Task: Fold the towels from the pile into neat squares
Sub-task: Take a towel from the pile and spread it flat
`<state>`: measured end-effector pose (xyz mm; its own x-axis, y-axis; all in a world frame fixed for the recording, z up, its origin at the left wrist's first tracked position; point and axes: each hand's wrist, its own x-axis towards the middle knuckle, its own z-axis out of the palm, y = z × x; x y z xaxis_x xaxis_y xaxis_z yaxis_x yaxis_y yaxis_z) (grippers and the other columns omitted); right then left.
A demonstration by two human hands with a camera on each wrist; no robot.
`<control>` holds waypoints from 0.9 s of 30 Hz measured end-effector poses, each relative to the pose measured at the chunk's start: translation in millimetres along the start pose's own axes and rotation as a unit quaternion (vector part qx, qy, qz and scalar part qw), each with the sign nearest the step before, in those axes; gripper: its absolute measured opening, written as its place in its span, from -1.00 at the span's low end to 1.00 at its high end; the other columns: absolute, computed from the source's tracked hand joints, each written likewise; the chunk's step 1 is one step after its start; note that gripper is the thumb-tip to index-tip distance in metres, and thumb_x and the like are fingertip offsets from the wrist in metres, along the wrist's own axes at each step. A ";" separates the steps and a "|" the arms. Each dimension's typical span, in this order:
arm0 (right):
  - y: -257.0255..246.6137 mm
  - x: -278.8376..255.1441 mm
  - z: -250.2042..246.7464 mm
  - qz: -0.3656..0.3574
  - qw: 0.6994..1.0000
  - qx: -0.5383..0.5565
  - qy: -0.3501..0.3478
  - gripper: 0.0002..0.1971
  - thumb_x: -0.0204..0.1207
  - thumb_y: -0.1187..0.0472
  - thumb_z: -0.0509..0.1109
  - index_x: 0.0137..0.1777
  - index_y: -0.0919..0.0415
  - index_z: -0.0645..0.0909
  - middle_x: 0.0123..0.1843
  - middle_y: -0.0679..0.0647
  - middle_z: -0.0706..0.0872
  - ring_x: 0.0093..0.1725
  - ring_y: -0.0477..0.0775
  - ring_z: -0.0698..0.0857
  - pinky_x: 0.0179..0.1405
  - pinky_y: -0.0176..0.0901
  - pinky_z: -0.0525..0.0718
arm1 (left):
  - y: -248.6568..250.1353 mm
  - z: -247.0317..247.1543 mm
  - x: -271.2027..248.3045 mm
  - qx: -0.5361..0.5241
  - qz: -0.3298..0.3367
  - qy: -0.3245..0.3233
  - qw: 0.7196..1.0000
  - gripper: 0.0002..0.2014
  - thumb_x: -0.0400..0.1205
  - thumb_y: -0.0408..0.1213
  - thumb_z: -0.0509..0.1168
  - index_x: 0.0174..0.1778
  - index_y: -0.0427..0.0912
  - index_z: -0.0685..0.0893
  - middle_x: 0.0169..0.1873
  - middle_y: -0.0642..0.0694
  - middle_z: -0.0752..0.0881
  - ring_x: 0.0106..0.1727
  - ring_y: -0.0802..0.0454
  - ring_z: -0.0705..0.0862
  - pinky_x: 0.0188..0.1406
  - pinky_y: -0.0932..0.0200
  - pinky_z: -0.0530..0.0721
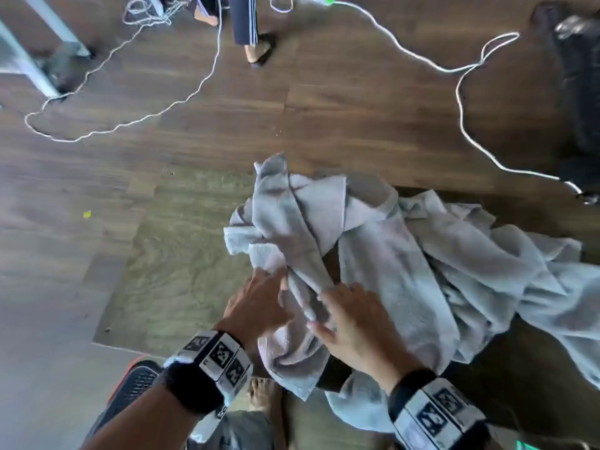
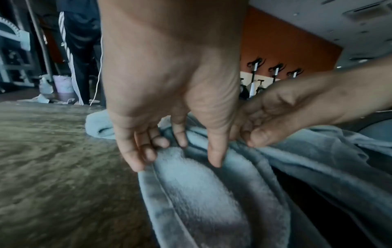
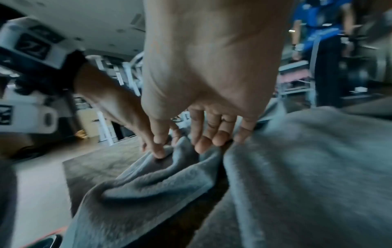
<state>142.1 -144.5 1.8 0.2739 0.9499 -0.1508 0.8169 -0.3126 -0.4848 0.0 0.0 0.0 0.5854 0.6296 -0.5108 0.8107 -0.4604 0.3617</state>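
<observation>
A crumpled grey towel [image 1: 285,228] lies at the left edge of a heap of grey towels [image 1: 454,271]. Both hands are on its near part, close together. My left hand [image 1: 276,282] comes in from the left. In the left wrist view my left hand [image 2: 176,156] has curled fingers and thumb round a raised fold of the towel [image 2: 201,193]. My right hand [image 1: 331,306] sits just to its right. In the right wrist view my right hand [image 3: 182,147] pinches a fold of towel [image 3: 161,184] between thumb and fingers.
The towels lie partly on an olive-brown wooden board [image 1: 168,254]. White cables [image 1: 461,102] loop over the wood floor beyond. Another person's leg and sandal [image 1: 256,47] stand at the top. My bare foot [image 1: 263,394] and a black-orange shoe [image 1: 136,381] are near the bottom.
</observation>
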 end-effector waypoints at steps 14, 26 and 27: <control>-11.4 -27.5 -6.2 -0.035 0.991 0.027 0.123 -0.92 0.68 0.08 0.21 0.00 0.05 0.43 -0.23 0.05 0.62 -0.24 0.20 0.63 -0.30 0.07 0.52 | -7.1 -2.8 -34.2 -0.096 0.072 0.149 0.982 -0.91 0.57 -0.37 0.37 -0.25 -0.16 0.70 -0.17 -0.20 0.78 -0.06 -0.20 0.76 -0.12 0.03 0.70; -66.7 -102.4 -113.6 -0.033 0.927 0.227 0.298 -0.90 0.66 0.20 0.39 0.12 0.01 0.60 -0.02 -0.07 0.77 0.05 0.04 0.75 0.22 0.11 0.67 | 26.3 -49.8 -175.7 -0.164 0.250 0.344 0.890 -0.88 0.47 -0.26 0.46 -0.31 -0.22 0.71 -0.43 -0.03 0.63 -0.30 0.13 0.66 -0.30 0.33 0.51; -70.9 -109.2 -114.8 -0.029 0.930 0.222 0.293 -0.87 0.64 0.17 0.42 0.15 0.01 0.58 -0.03 -0.10 0.75 0.03 0.04 0.75 0.23 0.13 0.67 | 30.6 -54.6 -181.8 -0.181 0.255 0.359 0.879 -0.79 0.48 -0.11 0.38 -0.32 -0.21 0.68 -0.44 -0.10 0.66 -0.31 0.06 0.66 -0.29 0.22 0.51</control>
<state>112.6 -227.2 151.5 0.5716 0.7564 0.3180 0.5843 -0.1031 -0.8050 -81.2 -94.4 146.5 0.6213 0.6924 0.3669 0.3151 -0.6495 0.6920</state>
